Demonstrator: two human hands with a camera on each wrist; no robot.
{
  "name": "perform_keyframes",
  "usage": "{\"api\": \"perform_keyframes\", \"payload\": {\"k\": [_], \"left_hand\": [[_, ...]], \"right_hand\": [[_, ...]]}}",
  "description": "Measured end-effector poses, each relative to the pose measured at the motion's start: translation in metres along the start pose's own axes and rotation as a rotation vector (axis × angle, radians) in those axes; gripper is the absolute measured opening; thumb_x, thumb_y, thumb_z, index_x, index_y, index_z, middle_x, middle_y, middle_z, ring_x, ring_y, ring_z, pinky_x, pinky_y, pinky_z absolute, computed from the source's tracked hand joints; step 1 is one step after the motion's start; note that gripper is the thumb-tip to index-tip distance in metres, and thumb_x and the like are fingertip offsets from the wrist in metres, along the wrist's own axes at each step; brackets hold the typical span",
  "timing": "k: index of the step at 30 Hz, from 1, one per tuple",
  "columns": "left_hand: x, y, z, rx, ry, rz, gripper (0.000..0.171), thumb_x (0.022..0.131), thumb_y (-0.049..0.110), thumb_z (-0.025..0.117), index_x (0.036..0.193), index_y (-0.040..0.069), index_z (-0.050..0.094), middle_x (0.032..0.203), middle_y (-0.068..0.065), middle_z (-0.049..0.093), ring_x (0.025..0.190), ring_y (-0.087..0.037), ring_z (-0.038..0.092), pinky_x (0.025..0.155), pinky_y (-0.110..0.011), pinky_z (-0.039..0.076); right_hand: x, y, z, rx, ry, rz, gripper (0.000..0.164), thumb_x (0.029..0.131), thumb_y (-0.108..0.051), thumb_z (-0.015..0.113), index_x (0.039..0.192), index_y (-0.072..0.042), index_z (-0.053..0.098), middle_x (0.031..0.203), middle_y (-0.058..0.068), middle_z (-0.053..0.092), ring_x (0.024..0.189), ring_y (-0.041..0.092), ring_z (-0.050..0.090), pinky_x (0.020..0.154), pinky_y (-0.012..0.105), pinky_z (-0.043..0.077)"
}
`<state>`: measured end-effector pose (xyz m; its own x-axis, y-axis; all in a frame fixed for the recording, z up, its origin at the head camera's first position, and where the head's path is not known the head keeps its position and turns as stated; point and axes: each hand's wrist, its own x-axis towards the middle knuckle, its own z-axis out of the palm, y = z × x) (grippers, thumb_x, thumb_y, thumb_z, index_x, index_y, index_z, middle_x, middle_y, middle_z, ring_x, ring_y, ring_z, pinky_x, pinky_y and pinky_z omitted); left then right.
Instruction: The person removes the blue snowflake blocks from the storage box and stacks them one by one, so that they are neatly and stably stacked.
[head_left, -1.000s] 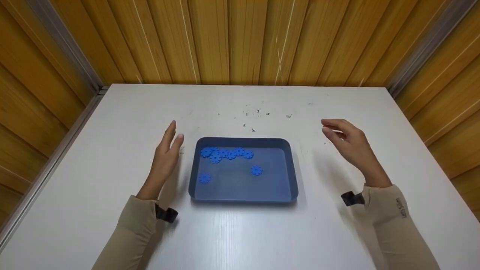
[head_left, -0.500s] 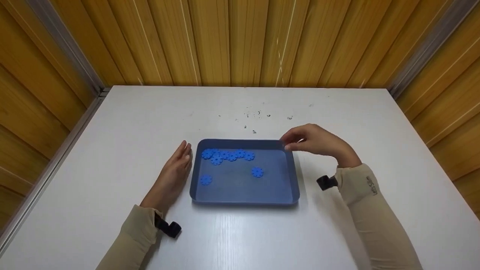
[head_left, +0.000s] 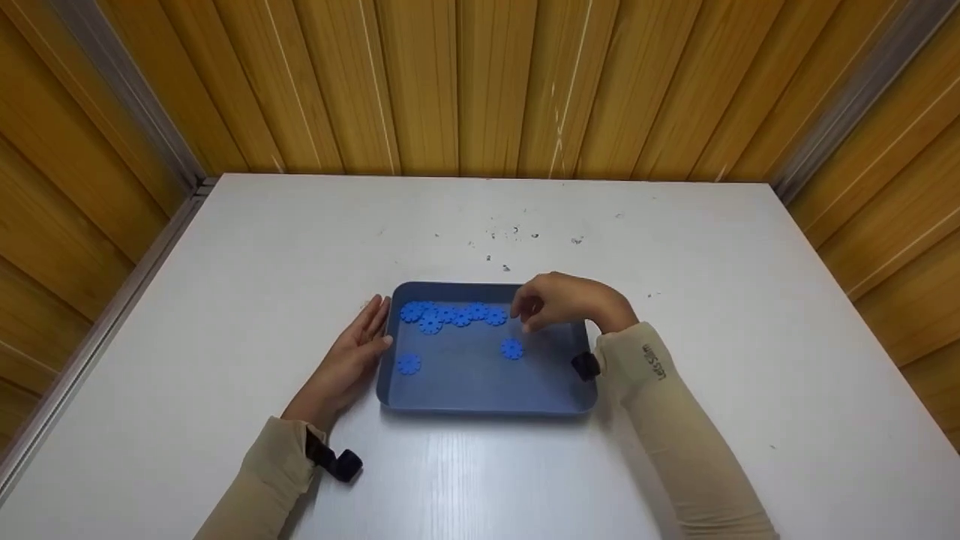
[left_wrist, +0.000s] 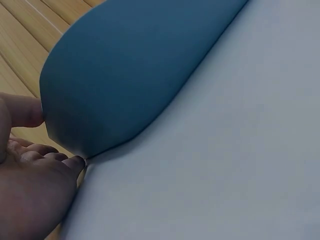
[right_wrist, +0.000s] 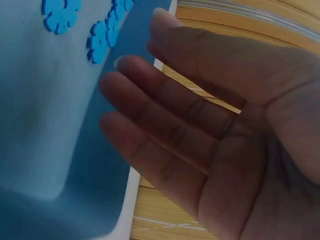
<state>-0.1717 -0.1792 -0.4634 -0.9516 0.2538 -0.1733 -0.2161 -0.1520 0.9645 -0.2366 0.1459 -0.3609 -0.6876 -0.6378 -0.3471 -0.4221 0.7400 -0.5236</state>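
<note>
A blue-grey tray [head_left: 480, 390] lies on the white table. Several blue notched discs, shaped like flowers, are inside it. Most of them bunch along the back wall, such as one disc [head_left: 430, 323]; a single disc [head_left: 512, 349] sits right of the middle, and another disc [head_left: 409, 364] lies near the left wall. My left hand [head_left: 349, 364] rests against the tray's left side, fingers extended and thumb at the rim. Over the tray's back right part hovers my right hand [head_left: 562, 301], its fingers loosely bent. Nothing shows between thumb and fingers of the right hand [right_wrist: 200, 120].
The white table [head_left: 300, 232] stretches around the tray, with small dark marks [head_left: 506, 268] behind it. Yellow wood-look panels [head_left: 487, 90] stand at the back and on both sides. Each cuff carries a small black camera [head_left: 346, 465].
My right hand has moved left from beside the tray, past its back right corner, to above its inside. My left hand has come in to touch the tray's left side. The discs stay put.
</note>
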Motion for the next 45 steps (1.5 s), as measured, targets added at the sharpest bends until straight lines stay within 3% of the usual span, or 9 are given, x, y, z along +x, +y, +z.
{"api": "perform_keyframes", "payload": {"k": [12, 19, 29, 45], "left_hand": [[-0.003, 0.000, -0.001, -0.015, -0.028, 0.011, 0.078, 0.091, -0.010, 0.043, 0.156, 0.016, 0.008, 0.163, 0.006, 0.008, 0.150, -0.011, 0.004, 0.122, -0.032, 0.007], [-0.002, 0.000, -0.002, -0.046, -0.044, 0.030, 0.084, 0.085, -0.014, 0.042, 0.156, 0.014, 0.007, 0.163, 0.003, 0.005, 0.150, -0.013, 0.002, 0.122, -0.033, 0.006], [-0.003, -0.001, -0.002, -0.091, -0.064, 0.036, 0.082, 0.086, -0.015, 0.040, 0.156, 0.013, 0.007, 0.163, 0.001, 0.003, 0.150, -0.014, 0.000, 0.122, -0.034, 0.003], [-0.004, 0.000, -0.002, -0.170, -0.055, 0.016, 0.075, 0.090, -0.012, 0.040, 0.155, 0.013, 0.011, 0.163, 0.000, 0.006, 0.150, -0.015, 0.002, 0.122, -0.033, 0.003]], "right_hand": [[0.022, -0.006, 0.018, -0.013, -0.076, 0.081, 0.028, 0.079, -0.011, 0.076, 0.107, -0.013, 0.070, 0.101, 0.001, 0.069, 0.094, 0.016, 0.062, 0.088, 0.035, 0.051], [0.025, -0.006, 0.025, -0.009, -0.072, 0.108, 0.030, 0.076, -0.014, 0.080, 0.105, -0.015, 0.070, 0.101, 0.001, 0.067, 0.094, 0.016, 0.060, 0.086, 0.033, 0.050], [0.027, -0.004, 0.035, -0.002, -0.042, 0.127, 0.029, 0.073, -0.016, 0.082, 0.098, -0.015, 0.068, 0.091, -0.001, 0.062, 0.085, 0.015, 0.054, 0.075, 0.028, 0.046], [0.026, -0.003, 0.042, -0.017, -0.036, 0.058, 0.024, 0.075, -0.010, 0.080, 0.095, -0.012, 0.067, 0.088, 0.002, 0.062, 0.081, 0.015, 0.054, 0.071, 0.026, 0.046]]}}
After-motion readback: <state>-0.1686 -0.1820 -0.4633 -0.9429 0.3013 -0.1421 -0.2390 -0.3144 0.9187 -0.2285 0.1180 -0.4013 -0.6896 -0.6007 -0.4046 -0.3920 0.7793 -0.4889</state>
